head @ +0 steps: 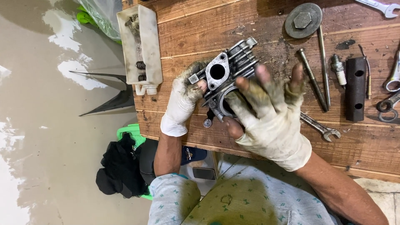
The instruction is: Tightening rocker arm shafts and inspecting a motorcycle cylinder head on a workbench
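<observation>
On the wooden bench (258, 25), left hand (185, 93) grips the finned engine cylinder (227, 77); right hand (271, 112) rests spread-open on it.

Repair workshop — grimy wooden workbench (258, 33), spanners (320, 126), long bolts (311, 79), spark plug (338, 69), finned engine cylinder head (227, 71)

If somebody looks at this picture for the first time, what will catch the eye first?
In the middle, a finned metal cylinder head sits between two dirty white gloves: the left hand grips its side, the right hand spreads over it. On the wooden workbench to the right lie wrenches, long bolts and a spark plug.
</observation>
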